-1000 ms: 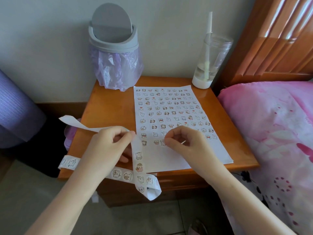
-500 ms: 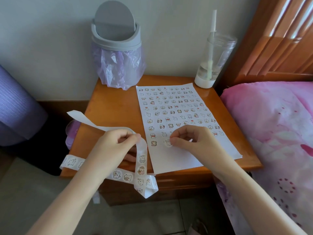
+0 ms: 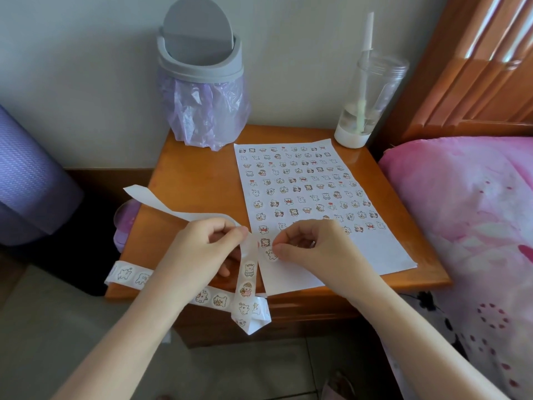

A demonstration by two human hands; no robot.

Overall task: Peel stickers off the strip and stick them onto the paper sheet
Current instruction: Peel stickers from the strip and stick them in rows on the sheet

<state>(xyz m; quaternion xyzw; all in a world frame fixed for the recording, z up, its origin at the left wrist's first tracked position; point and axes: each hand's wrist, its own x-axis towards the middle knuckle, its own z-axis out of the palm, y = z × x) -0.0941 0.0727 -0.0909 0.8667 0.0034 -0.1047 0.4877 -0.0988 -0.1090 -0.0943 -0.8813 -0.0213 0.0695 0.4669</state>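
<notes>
A white paper sheet [image 3: 354,255] lies on the wooden nightstand [image 3: 196,174], covered with several rows of small cartoon stickers. My left hand [image 3: 204,249] pinches the long white sticker strip [image 3: 247,272] near the sheet's lower left corner. The strip loops down over the nightstand's front edge and back to the left, with several stickers on it. My right hand [image 3: 311,249] has its fingers curled and its thumb and forefinger tips on a round bear sticker [image 3: 270,254], which lies against the sheet under the lowest row.
A grey swing-lid bin [image 3: 202,82] with a purple liner stands at the nightstand's back left. A clear cup [image 3: 366,105] with a straw stands at the back right. A pink-covered bed [image 3: 467,226] borders the right side, and a purple roll [image 3: 26,180] leans at the left.
My right hand has moved the sticker left and down the sheet, close to the strip. The left hand keeps its pinch on the strip. The view has shifted slightly.
</notes>
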